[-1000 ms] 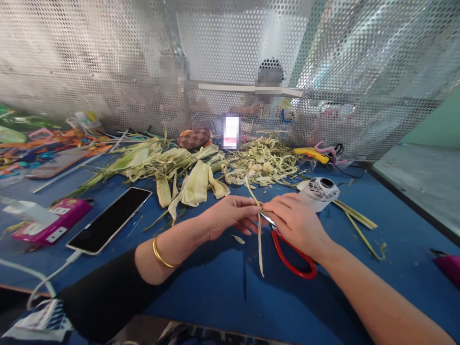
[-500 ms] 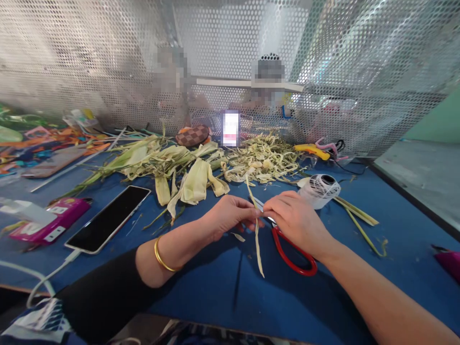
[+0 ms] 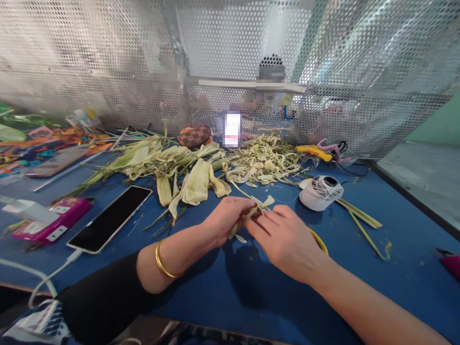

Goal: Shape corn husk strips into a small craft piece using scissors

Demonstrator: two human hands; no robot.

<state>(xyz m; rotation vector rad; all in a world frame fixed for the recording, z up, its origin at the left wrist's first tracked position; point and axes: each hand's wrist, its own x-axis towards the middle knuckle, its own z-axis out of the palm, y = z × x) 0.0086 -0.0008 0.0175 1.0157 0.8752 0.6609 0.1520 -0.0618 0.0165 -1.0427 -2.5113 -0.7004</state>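
My left hand (image 3: 227, 218), closed, pinches a pale corn husk strip (image 3: 266, 202). My right hand (image 3: 285, 239) is closed on the same strip, its fingertips meeting those of the left hand. The strip bends over between the two hands, and part of it is covered by fingers. From behind my right hand shows a curved yellow handle (image 3: 319, 240), apparently of scissors; whether the hand touches it I cannot tell. A small husk scrap (image 3: 240, 238) is below my left hand. Beyond them are wide corn husks (image 3: 196, 182) and a heap of thin husk strips (image 3: 269, 160).
A thread spool (image 3: 318, 196) stands right of my hands, near several dry stalks (image 3: 362, 218). At left lie a phone (image 3: 109, 218) on a cable and a purple power strip (image 3: 61, 218). A yellow-handled tool (image 3: 314, 152) and a checked pouch (image 3: 194, 136) lie before the perforated metal screen (image 3: 223, 43).
The red-handled scissors, earlier under my right hand, are now mostly hidden. The strip that hung straight down is now bent between both hands. My right hand has turned and moved slightly nearer to me.
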